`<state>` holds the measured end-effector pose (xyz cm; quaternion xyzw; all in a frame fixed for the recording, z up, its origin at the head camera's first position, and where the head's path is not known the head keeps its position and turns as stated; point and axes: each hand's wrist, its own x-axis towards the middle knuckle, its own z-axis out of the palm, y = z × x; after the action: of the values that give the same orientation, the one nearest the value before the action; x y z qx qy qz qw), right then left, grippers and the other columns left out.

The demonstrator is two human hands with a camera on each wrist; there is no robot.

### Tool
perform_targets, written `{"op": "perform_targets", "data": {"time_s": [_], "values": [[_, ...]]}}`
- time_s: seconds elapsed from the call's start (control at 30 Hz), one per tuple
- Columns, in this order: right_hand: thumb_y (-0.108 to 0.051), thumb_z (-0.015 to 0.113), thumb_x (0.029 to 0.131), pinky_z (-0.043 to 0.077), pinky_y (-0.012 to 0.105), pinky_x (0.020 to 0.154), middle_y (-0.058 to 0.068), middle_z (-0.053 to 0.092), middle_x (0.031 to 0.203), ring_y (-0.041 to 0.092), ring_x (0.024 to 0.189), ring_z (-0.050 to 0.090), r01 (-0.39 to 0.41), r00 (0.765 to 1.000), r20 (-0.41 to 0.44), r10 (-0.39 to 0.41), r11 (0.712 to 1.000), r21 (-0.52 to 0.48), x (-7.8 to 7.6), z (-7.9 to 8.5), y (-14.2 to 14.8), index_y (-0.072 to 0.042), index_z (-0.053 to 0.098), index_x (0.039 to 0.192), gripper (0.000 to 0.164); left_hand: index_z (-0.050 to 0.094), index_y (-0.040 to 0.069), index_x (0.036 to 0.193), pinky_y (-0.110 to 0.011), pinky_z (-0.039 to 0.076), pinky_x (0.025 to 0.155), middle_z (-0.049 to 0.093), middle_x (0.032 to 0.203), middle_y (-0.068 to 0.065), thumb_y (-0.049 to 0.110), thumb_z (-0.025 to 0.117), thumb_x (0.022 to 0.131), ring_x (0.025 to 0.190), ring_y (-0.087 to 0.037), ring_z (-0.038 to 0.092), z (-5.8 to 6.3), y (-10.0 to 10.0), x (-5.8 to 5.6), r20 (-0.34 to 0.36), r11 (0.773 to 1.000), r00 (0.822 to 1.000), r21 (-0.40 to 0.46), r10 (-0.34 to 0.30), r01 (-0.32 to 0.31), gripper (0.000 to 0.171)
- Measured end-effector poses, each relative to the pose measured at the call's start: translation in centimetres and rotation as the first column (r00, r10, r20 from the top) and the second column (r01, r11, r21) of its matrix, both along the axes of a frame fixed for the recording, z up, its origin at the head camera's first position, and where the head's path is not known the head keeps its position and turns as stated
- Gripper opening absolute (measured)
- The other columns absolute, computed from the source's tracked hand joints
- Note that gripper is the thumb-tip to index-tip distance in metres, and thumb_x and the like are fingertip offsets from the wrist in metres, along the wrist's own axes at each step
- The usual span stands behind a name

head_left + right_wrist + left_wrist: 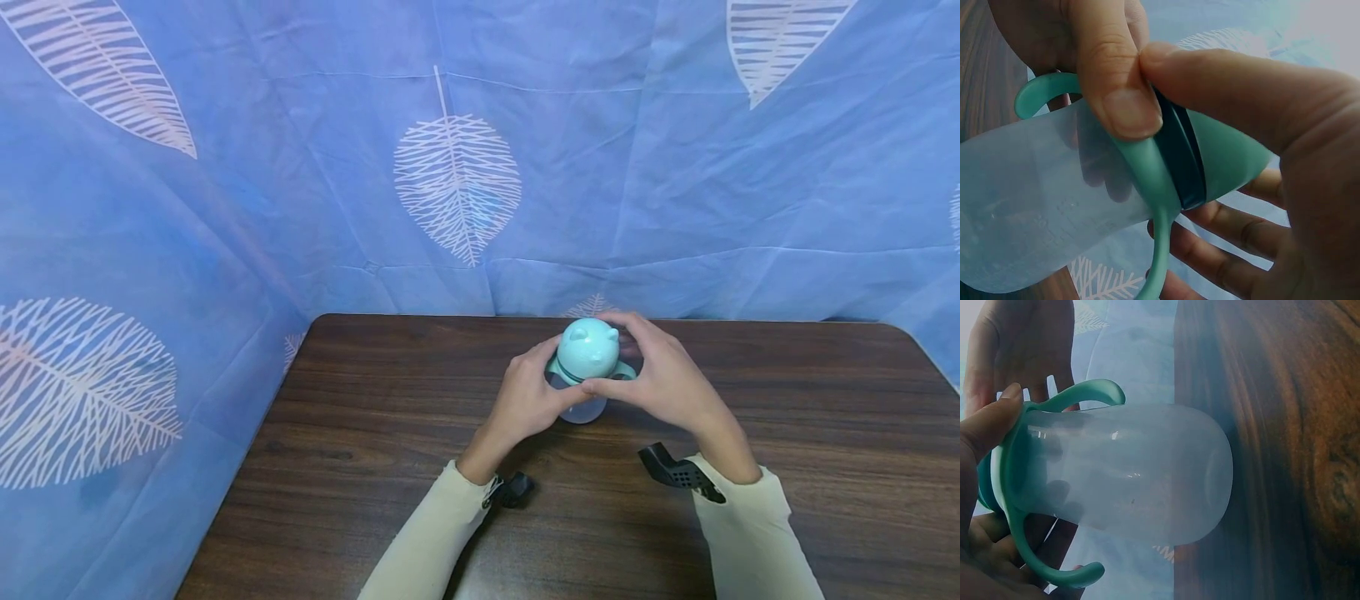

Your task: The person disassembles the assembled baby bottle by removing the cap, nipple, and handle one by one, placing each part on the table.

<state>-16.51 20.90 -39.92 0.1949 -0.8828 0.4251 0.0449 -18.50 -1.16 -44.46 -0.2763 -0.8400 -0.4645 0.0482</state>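
A clear baby bottle [583, 410] with two curved mint-green handles [1072, 575] stands roughly upright between the hands, over the far part of the table. Its mint-green domed cap [588, 350] has two small ears, and a dark teal band [1182, 156] runs under it. My left hand [525, 398] grips the bottle from the left, its thumb pressed on the green handle ring [1144, 162]. From the other side my right hand [663, 371] curls round the cap, thumb on the band. Both thumb tips meet at the front. The clear body looks empty.
The dark wooden table [360, 450] has rounded far corners. Behind it hangs a blue cloth [570, 167] with white leaf prints. A black wrist camera [516, 490] is strapped at the left cuff, another black camera mount [671, 468] at the right.
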Motion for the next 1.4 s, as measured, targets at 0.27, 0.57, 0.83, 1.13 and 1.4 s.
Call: {"op": "perform_targets", "data": {"time_s": [0.27,0.57,0.83,1.13,1.4], "values": [[-0.021,0.096,0.089,0.059,0.066,0.093,0.025,0.062,0.144,0.05,0.12,0.071,0.022,1.0,-0.002,-0.022,1.0,0.014,0.1,0.0,-0.1,0.001,0.05,0.155,0.084,0.058,0.0,0.156,-0.036,0.06,0.098,0.071,0.14,-0.015,0.031,0.088,0.098,0.122,-0.025,0.072,-0.3,0.0,-0.1,-0.011,1.0,1.0,0.017,-0.01,0.011,0.073],[-0.02,0.096,0.089,0.058,0.066,0.097,0.025,0.062,0.145,0.05,0.122,0.069,0.028,0.999,-0.02,-0.027,0.999,0.022,0.2,0.1,-0.2,0.001,0.051,0.154,0.082,0.058,0.001,0.156,-0.036,0.06,0.098,0.071,0.14,-0.014,0.03,0.088,0.097,0.122,-0.023,0.072,-0.2,0.0,0.0,0.004,1.0,1.0,0.018,-0.008,0.008,0.072],[-0.019,0.095,0.089,0.058,0.067,0.094,0.026,0.061,0.146,0.051,0.119,0.07,0.042,0.999,-0.02,-0.042,0.999,0.018,0.3,0.4,-0.2,0.003,0.05,0.155,0.083,0.058,0.002,0.157,-0.033,0.058,0.098,0.071,0.142,-0.014,0.032,0.088,0.097,0.123,-0.022,0.071,0.0,0.0,0.0,0.027,1.0,1.0,0.022,-0.003,0.002,0.074],[-0.019,0.095,0.089,0.058,0.07,0.088,0.024,0.063,0.142,0.05,0.113,0.072,0.053,0.996,-0.066,-0.053,0.999,0.002,0.4,0.8,-0.2,0.001,0.052,0.156,0.082,0.057,0.002,0.158,-0.035,0.058,0.1,0.07,0.143,-0.014,0.034,0.091,0.095,0.126,-0.022,0.069,0.1,0.0,0.0,0.028,1.0,1.0,0.016,0.006,-0.007,0.078],[-0.017,0.095,0.088,0.058,0.068,0.089,0.021,0.065,0.14,0.046,0.113,0.071,0.075,0.988,-0.134,-0.079,0.997,-0.029,0.5,1.1,0.0,-0.001,0.054,0.154,0.08,0.058,0.003,0.158,-0.035,0.058,0.101,0.07,0.144,-0.012,0.036,0.093,0.092,0.127,-0.021,0.07,0.2,0.1,0.0,0.032,1.0,0.999,0.003,0.012,-0.012,0.081]]}}
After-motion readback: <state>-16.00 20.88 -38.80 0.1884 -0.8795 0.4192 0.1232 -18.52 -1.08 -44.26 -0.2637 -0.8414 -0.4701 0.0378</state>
